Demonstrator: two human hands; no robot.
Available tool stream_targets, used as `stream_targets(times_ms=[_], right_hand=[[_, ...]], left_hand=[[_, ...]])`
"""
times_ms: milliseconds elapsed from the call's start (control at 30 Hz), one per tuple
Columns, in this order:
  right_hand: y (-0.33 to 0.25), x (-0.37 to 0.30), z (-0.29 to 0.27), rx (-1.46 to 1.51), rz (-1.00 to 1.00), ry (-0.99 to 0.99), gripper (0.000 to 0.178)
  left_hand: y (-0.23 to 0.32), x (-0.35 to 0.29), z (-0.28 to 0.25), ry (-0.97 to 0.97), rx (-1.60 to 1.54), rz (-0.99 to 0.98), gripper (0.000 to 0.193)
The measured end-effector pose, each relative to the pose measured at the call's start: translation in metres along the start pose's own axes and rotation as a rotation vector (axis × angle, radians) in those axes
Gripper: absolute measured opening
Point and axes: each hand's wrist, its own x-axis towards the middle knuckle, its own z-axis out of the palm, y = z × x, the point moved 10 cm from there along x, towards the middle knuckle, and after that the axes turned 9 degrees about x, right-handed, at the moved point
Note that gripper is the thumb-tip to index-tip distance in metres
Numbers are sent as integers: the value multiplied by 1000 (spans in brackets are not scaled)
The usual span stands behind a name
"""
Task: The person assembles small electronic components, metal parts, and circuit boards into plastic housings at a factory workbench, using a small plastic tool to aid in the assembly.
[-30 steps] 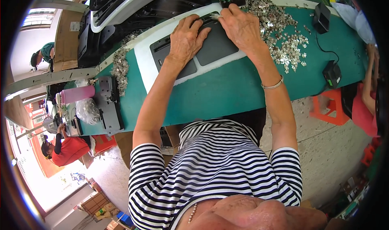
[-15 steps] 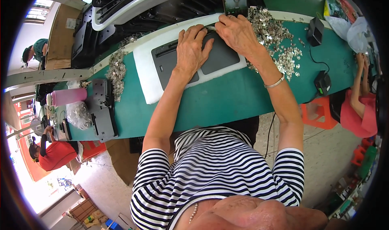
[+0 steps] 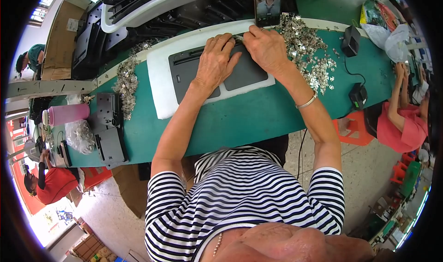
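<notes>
A dark grey plastic panel (image 3: 187, 84) with a long slot along its far side lies on a white foam pad (image 3: 162, 98). A matching grey section (image 3: 247, 77) sits to its right. My left hand (image 3: 214, 61) rests across the grey plastic, fingers stretched toward the far edge and thumb apart. Just right of it, my right hand (image 3: 265, 47) is closed at the far edge, fingertips pinched down. Whatever is between them is hidden. Small shiny metal clips (image 3: 302, 45) are heaped beside my right hand; another pile of clips (image 3: 125, 86) lies left of the pad.
Black plastic parts (image 3: 194, 22) and a white bin (image 3: 108, 24) stand at the back, near a phone (image 3: 267, 6). A pink bottle (image 3: 69, 114), a plastic bag (image 3: 79, 135) and grey parts (image 3: 110, 144) are at left. A black adapter (image 3: 350, 40) is at right. Co-workers sit on both sides.
The whole view has shifted slightly. Both hands stay at the panel's far edge, with little visible change in their pose.
</notes>
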Motion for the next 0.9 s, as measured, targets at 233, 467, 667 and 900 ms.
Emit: stream_targets(times_ms=[233,467,667,900], right_hand=[[1,-4,4,-49,2,-4,8],[-14,4,4,-187,-151,-84,10],[15,-9,-9,-129,83,-63,11],[23,-25,-11,95,202,44,11]], left_hand=[[4,3,-2,26,58,12,34],[0,-1,-4,19,108,-36,33],[1,-2,-2,23,159,-23,35],[0,-3,-3,54,155,-23,37]])
